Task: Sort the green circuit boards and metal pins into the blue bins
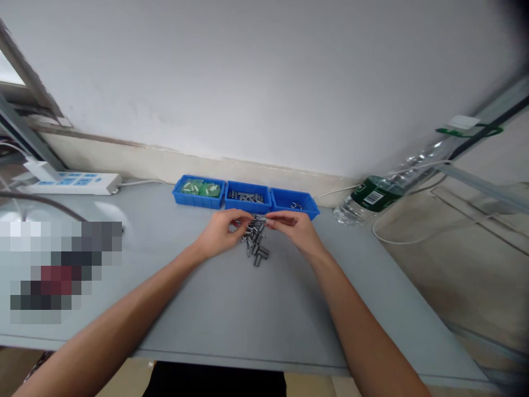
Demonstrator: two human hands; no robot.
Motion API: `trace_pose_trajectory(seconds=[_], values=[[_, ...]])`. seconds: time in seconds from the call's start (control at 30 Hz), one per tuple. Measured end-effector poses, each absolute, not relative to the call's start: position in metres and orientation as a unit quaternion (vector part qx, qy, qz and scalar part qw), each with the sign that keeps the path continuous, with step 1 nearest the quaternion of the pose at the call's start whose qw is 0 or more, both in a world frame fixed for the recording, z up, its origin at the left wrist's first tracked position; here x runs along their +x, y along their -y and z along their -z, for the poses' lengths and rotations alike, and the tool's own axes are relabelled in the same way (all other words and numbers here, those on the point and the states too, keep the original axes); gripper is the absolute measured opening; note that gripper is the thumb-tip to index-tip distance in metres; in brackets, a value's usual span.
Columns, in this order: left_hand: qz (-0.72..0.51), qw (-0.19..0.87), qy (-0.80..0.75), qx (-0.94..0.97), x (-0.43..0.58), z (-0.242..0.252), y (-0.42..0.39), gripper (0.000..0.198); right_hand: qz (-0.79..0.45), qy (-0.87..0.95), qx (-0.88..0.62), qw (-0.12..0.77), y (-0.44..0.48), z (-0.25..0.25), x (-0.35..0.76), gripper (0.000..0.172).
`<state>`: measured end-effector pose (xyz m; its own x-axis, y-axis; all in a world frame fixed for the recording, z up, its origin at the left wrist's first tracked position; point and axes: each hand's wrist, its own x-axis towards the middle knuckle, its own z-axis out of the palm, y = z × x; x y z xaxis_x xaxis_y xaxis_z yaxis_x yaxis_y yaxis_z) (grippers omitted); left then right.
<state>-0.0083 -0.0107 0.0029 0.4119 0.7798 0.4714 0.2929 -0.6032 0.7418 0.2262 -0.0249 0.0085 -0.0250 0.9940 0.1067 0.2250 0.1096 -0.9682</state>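
Note:
Above a loose pile of small grey metal cylinders and pins (pixel 256 251), my two hands are close together with their fingertips pinched. My left hand (pixel 223 231) has thumb and forefinger closed at the left end of a small metal part (pixel 260 219). From the other side, the fingers of my right hand (pixel 296 230) pinch the same spot. The part is too small to make out exactly. Just behind stand three blue bins: the left bin (pixel 198 202) holds green and white pieces, the middle bin (pixel 248 206) metal cylinders, the right bin (pixel 308 210) a few pins.
A grey table (pixel 248 320) runs under everything, against a white wall (pixel 264 82). On the left lies a white power strip (pixel 99 184) with a plug in it. A clear plastic bottle with a green label (pixel 376 194) leans at the right, near white cables and a metal frame.

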Motion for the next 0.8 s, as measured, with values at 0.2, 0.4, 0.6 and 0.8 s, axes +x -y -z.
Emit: trace_pose_trajectory(seconds=[0.2, 0.4, 0.6, 0.8], values=[[-0.453, 0.405, -0.333, 0.721, -0.003, -0.005, 0.012, 0.027, -0.487, 0.571, -0.453, 0.482, 0.029, -0.012, 0.217, 0.035], [-0.452, 0.480, -0.302, 0.688, -0.002, -0.005, 0.012, 0.029, -0.471, 0.585, -0.457, 0.476, 0.032, -0.013, 0.209, 0.038], [-0.479, 0.480, -0.349, 0.647, -0.007, 0.003, 0.002, 0.023, -0.303, 0.672, -0.518, 0.435, 0.030, -0.009, 0.212, 0.016], [-0.527, 0.458, -0.352, 0.623, -0.014, 0.012, -0.011, 0.040, -0.163, 0.780, -0.520, 0.307, 0.032, -0.008, 0.217, 0.028]])
